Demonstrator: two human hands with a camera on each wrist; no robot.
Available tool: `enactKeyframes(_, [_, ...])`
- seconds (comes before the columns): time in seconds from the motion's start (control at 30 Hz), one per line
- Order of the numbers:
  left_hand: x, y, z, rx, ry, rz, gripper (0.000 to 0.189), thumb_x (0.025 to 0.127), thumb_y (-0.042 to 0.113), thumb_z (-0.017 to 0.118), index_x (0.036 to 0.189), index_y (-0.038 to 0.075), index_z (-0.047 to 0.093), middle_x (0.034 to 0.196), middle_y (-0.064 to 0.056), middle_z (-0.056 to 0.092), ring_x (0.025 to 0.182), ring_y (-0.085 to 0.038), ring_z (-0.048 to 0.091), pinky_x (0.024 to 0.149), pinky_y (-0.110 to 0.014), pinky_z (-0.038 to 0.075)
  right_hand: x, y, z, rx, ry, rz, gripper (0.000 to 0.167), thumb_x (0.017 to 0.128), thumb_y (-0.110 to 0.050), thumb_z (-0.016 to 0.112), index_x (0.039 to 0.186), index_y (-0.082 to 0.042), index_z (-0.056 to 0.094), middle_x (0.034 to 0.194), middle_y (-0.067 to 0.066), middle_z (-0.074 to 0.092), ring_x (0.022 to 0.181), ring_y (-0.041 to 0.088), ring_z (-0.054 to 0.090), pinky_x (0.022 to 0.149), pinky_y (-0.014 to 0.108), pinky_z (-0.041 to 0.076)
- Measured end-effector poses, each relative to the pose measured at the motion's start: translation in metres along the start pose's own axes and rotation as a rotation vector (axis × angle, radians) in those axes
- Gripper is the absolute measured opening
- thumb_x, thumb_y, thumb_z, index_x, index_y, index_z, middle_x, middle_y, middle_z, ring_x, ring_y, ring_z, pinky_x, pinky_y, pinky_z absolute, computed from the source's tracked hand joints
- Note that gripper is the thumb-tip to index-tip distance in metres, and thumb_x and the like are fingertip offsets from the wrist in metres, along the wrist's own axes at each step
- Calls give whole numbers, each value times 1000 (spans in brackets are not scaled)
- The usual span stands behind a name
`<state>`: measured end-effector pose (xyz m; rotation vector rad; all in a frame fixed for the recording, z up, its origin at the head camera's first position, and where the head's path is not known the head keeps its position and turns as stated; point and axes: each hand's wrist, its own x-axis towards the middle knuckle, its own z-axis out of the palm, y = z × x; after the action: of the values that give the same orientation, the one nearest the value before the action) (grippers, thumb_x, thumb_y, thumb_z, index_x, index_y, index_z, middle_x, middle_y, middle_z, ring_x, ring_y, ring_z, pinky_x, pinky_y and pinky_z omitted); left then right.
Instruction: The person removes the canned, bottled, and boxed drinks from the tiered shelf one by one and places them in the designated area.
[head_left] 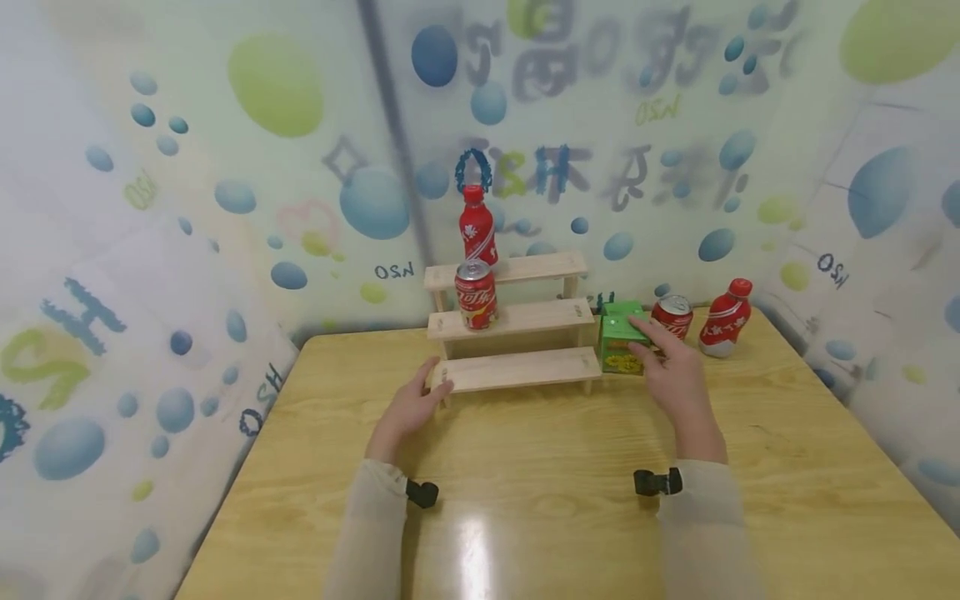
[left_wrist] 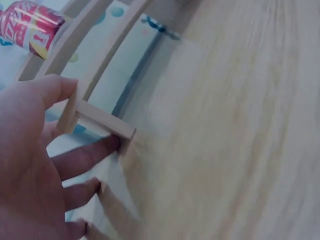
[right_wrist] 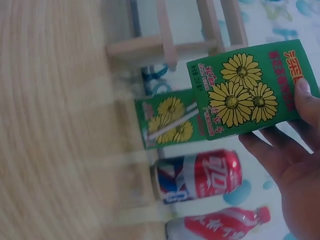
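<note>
The right hand (head_left: 670, 372) has its grip on the green carton (head_left: 620, 337), fingers over the top and thumb at its side, so the carton stands upright on the tabletop (head_left: 570, 467) just right of the rack (head_left: 510, 321). A second carton (right_wrist: 170, 122) shows behind it in the right wrist view. The left hand (head_left: 411, 406) rests with straight, released fingers against the rack's lower left end, seemingly steadying it. Both forearms reach forward, low over the wood. A can (head_left: 476, 294) sits on the middle step, a bottle (head_left: 477, 226) on top; another can (head_left: 672, 316) and bottle (head_left: 724, 317) stand right of the carton.
</note>
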<state>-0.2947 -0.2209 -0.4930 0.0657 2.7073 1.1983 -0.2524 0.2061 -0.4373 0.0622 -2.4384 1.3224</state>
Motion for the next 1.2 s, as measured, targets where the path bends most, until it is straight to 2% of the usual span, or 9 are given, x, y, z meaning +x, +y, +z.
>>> enactKeyframes(0.2, [-4,-2,0,-12,14,-3,76,107,58,55,171,28,25,169,-29,37,150,-49,47,124,-65,37,-2,20,-10,3,-32,49,45,109,-20,62,153,-17,59,164,20,50,149,47,49,111,66,50])
enactKeyframes(0.4, [-3,-3,-4,0,15,-2,77,107,61,53,171,30,24,170,-27,36,150,-48,48,124,-64,38,2,32,-6,35,-60,61,44,110,-18,61,153,-15,59,156,26,56,142,49,56,112,65,49])
enactKeyframes(0.6, [-1,-2,-4,5,2,6,77,107,61,53,170,30,25,170,-26,37,150,-48,48,123,-64,39,3,44,-2,25,-107,100,44,110,-15,59,154,-15,58,158,28,53,143,50,54,113,64,49])
enactKeyframes(0.83, [-1,-1,-4,0,0,6,77,107,60,53,171,27,24,170,-26,36,150,-48,47,123,-64,39,1,53,-2,-3,-143,90,43,112,-14,55,155,-11,56,158,30,51,140,50,56,112,65,49])
enactKeyframes(0.97, [-2,2,-5,-10,-1,1,77,107,58,54,171,27,24,170,-27,36,151,-48,47,123,-64,39,3,53,-4,14,-166,99,44,114,-11,48,157,-12,52,162,29,46,145,50,51,116,67,44])
enactKeyframes(1.2, [-2,2,-3,-4,-6,-5,76,107,57,55,170,27,25,168,-30,38,149,-50,48,120,-64,42,3,56,-4,57,-176,64,43,115,-10,39,157,-5,49,167,29,40,153,51,40,122,69,35])
